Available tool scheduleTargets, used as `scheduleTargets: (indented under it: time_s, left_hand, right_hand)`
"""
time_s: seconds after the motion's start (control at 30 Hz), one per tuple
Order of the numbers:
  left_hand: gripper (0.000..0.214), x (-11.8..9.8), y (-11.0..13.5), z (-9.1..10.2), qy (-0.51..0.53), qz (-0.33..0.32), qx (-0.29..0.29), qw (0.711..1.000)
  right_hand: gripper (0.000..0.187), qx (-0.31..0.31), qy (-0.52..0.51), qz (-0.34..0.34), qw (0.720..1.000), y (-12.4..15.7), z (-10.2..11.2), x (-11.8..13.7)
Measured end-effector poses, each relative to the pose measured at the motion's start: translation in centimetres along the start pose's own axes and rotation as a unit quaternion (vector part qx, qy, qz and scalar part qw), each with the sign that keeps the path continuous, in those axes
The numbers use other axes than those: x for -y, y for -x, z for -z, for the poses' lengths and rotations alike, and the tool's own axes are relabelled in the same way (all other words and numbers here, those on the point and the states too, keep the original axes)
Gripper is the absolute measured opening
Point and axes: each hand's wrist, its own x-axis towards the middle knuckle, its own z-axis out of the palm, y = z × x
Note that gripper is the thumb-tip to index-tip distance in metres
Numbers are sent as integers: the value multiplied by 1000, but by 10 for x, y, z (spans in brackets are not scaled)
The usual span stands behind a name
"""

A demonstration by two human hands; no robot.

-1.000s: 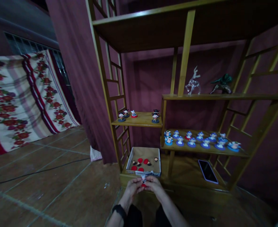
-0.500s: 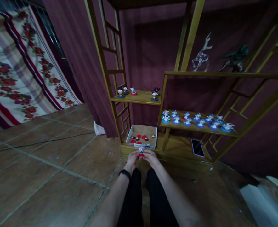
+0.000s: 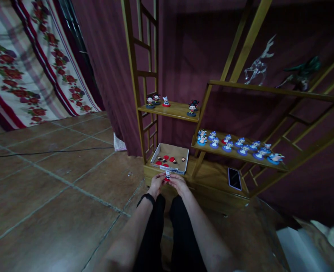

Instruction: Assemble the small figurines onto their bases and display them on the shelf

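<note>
My left hand (image 3: 157, 183) and my right hand (image 3: 178, 183) meet in front of me, fingers pinched together on one small figurine with a red base (image 3: 167, 175). They hover just before an open cardboard box (image 3: 184, 162) that rests on the bottom board of a wooden shelf unit (image 3: 212, 177). Inside the box lie several small red bases and dark figurine pieces (image 3: 167, 158). A black band (image 3: 145, 197) circles my left wrist.
Figurines on blue bases (image 3: 235, 145) line a middle shelf. A few more figurines (image 3: 158, 101) stand on the left shelf. A phone (image 3: 234, 178) lies on the bottom board. A glass deer (image 3: 257, 66) and a dark green figure (image 3: 300, 75) sit higher. Tiled floor (image 3: 56, 181) spreads left.
The view has tilted down and pulled back, showing more of my arms and legs. Both hands stay pinched on the small figurine in front of the box.
</note>
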Motion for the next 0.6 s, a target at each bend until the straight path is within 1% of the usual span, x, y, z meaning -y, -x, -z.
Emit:
scheduleTargets:
  time_s: [0.1, 0.23, 0.4, 0.6]
  left_hand:
    - [14, -1, -1, 1, 0, 0, 6, 1000]
    - [18, -2, -2, 1, 2, 11, 32, 999]
    - [20, -2, -6, 2, 31, 49, 75, 996]
    - [17, -6, -7, 2, 47, 75, 82, 993]
  right_hand:
    - [28, -2, -6, 0, 1000, -4, 2, -1]
    - [27, -5, -17, 11, 1000, -10, 6, -3]
    - [27, 4, -38, 41, 998, -15, 9, -3]
    - [32, 23, -45, 42, 998, -17, 9, 1]
